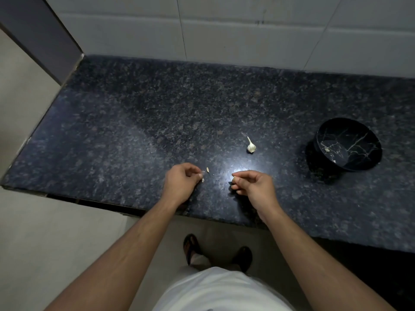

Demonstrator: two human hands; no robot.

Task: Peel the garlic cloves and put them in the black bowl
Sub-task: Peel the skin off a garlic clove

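Observation:
My right hand [253,185] pinches a small pale garlic clove [233,178] between thumb and fingertips, just above the dark granite counter [134,122]. My left hand [182,182] is curled, with a thin scrap of garlic skin [202,173] at its fingertips. Small bits of peel [208,169] lie on the counter beside it. A partial garlic bulb with its stem [250,145] lies farther back, between my hands and the wall. The black bowl with white veining [349,144] stands at the right and holds a peeled clove [327,150].
A white tiled wall [224,30] runs behind the counter. The counter's left end meets a dark panel [45,34], and its front edge runs just under my wrists. My feet [215,252] stand on the pale floor below.

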